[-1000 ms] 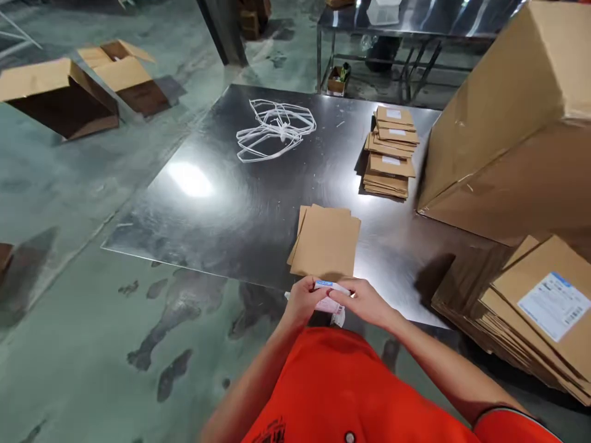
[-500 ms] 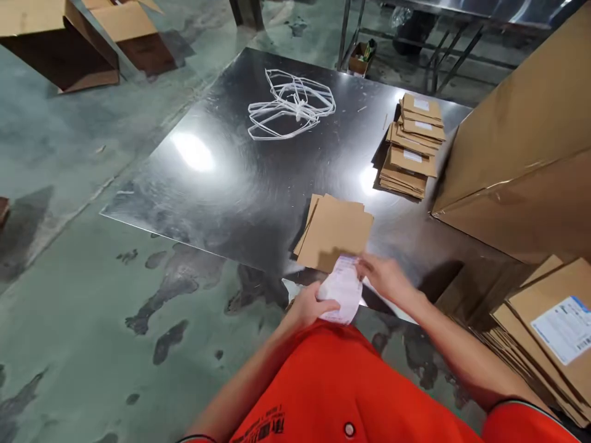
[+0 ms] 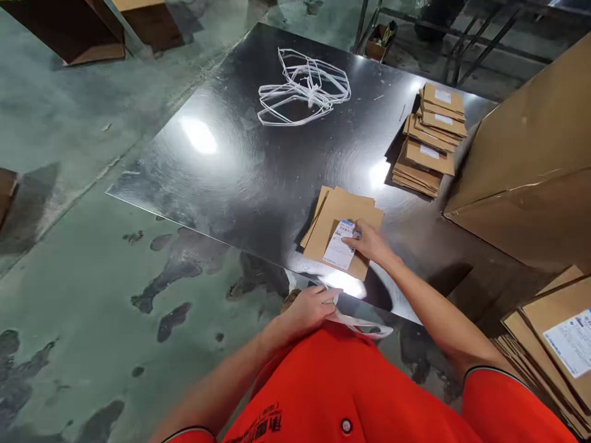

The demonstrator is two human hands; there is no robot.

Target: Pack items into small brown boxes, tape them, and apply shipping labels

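A white printed shipping label [image 3: 339, 246] lies over the top sheet of a small pile of flat brown cardboard mailers [image 3: 314, 242] at the table's front edge. My right hand [image 3: 367, 242] has its fingers closed at the label's upper right edge. Nearer my body, just off the table edge, my left hand [image 3: 310, 309] grips a loose, curling strip of white label backing paper [image 3: 362, 325]. Part of that strip is hidden behind my hand and against the red shirt.
The mailers lie on a shiny metal table [image 3: 231, 184]. White plastic strapping [image 3: 307, 89] lies tangled at the back. Labelled mailers [image 3: 431, 147] are stacked at right, beside a large carton [image 3: 521, 141]. More labelled mailers [image 3: 549, 338] stand lower right.
My right hand has moved up and forward with the label, now over the top mailer with its print showing. My left hand has stayed low with the white strip. The view has shifted slightly.
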